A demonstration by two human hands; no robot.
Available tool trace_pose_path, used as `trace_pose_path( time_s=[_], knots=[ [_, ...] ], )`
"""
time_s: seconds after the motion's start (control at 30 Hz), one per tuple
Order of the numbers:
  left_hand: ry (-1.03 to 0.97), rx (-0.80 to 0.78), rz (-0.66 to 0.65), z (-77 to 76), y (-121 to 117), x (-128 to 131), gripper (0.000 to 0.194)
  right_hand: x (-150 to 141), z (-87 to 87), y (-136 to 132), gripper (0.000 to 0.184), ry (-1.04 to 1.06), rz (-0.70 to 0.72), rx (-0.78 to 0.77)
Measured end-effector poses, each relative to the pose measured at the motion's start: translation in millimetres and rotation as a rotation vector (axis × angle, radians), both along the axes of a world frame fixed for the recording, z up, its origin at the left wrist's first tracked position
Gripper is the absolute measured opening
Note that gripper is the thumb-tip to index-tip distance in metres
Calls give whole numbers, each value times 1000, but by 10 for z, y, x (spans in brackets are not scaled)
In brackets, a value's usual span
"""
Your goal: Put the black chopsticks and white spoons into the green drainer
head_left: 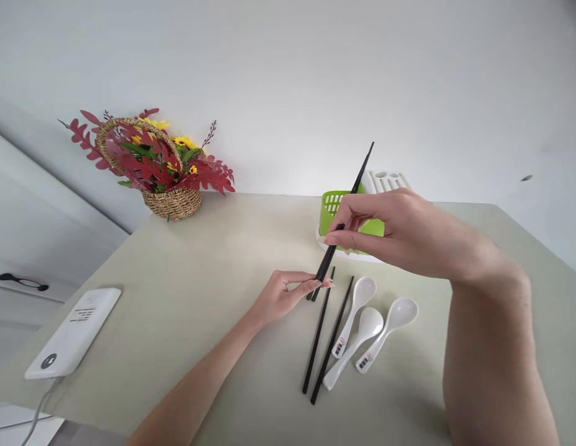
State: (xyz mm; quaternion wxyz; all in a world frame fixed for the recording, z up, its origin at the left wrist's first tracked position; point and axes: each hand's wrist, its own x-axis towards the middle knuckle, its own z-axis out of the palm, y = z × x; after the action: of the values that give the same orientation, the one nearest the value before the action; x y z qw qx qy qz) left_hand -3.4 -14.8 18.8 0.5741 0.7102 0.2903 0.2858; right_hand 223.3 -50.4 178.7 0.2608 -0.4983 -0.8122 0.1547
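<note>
A pair of black chopsticks (pixel 329 255) is held at a slant above the table, thin tips pointing up and away. My left hand (pixel 288 292) pinches them near their thick lower ends. Higher up, the fingers of my right hand (pixel 385 226) are closed around the same pair. Beneath lie two more black chopsticks (pixel 319 334), side by side. To their right are three white spoons (pixel 363 291) with rounded bowls, two bearing printed labels on their handles. Behind my right hand, partly hidden by it, stands a green holder (pixel 332 207) with slots on a white base.
A white ribbed rack part (pixel 385 181) rises behind the green holder against the wall. At the back left stands a wicker basket (pixel 174 204) of red leaves and yellow flowers. A white corded device (pixel 74 334) lies at the table's left edge, near a drawer handle (pixel 23 282).
</note>
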Motion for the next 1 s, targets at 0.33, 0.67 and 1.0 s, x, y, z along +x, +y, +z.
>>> trace_pose_path(
  time_s=[0.33, 0.67, 1.0],
  knots=[
    [-21, 49, -73, -35, -30, 20, 30, 18, 5, 0, 36, 9, -22, -16],
    [-37, -44, -24, -30, 16, 4, 31, 36, -35, 22, 27, 64, -67, 0],
    [33, 16, 36, -30, -3, 19, 32, 30, -57, 33, 28, 70, -80, 12]
  ],
)
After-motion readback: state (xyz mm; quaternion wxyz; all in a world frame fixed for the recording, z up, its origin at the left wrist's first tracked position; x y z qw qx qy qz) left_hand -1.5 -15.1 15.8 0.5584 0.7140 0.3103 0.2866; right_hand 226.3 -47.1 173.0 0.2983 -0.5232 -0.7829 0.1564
